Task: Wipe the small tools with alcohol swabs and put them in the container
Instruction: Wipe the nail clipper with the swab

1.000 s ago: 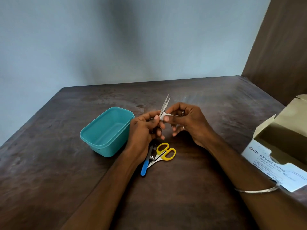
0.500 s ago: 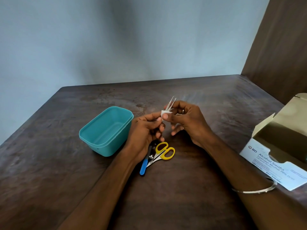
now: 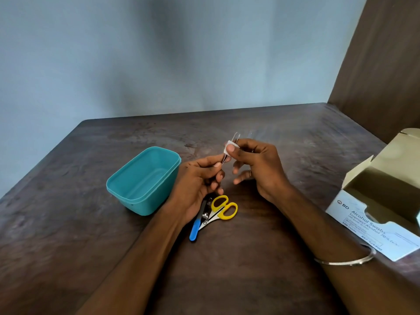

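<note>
My left hand (image 3: 197, 178) grips the lower end of thin metal tweezers (image 3: 235, 137), which point up and away above the table. My right hand (image 3: 256, 164) pinches a small white alcohol swab (image 3: 228, 148) around the tweezers near their tips. The teal plastic container (image 3: 141, 180) stands open with nothing in it, just left of my left hand. On the table below my hands lie yellow-handled scissors (image 3: 223, 208), a blue-handled tool (image 3: 195, 228) and a metal nail clipper (image 3: 205, 215), partly hidden by my left hand.
An opened box of alcohol swabs (image 3: 375, 212) lies at the right edge of the dark wooden table (image 3: 68, 246). A blue wall rises behind the table and a brown panel stands at the right.
My right hand has slid the swab up along the tweezers toward their tips. The tweezers have tilted a little to the right.
</note>
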